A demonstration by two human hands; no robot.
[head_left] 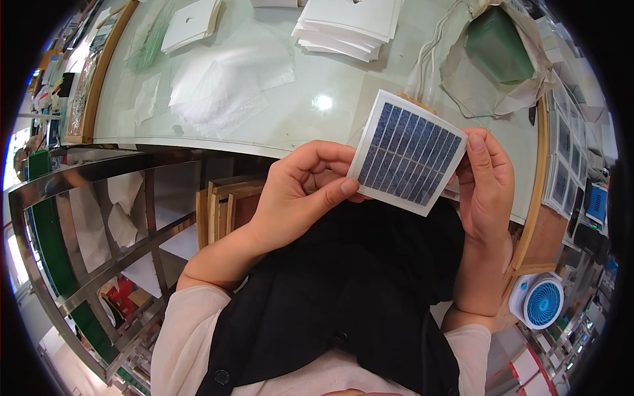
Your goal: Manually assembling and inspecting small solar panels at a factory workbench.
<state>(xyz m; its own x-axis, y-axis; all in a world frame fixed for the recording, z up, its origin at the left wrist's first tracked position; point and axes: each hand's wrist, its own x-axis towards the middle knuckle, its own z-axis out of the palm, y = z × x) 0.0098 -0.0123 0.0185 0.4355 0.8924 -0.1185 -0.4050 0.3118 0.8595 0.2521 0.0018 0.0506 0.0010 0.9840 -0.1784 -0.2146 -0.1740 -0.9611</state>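
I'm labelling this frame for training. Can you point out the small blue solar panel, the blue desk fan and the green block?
Small blue white-framed solar panel (407,152), head view, middle of its cells.
Round blue desk fan (543,303), head view, grille centre.
Dark green block (500,45), head view, top face.

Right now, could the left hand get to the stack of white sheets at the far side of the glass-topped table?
Probably not as things stand: the left hand is pinching the small blue solar panel, and the stack of white sheets lies across the glass-topped table. Nothing blocks the way, though.
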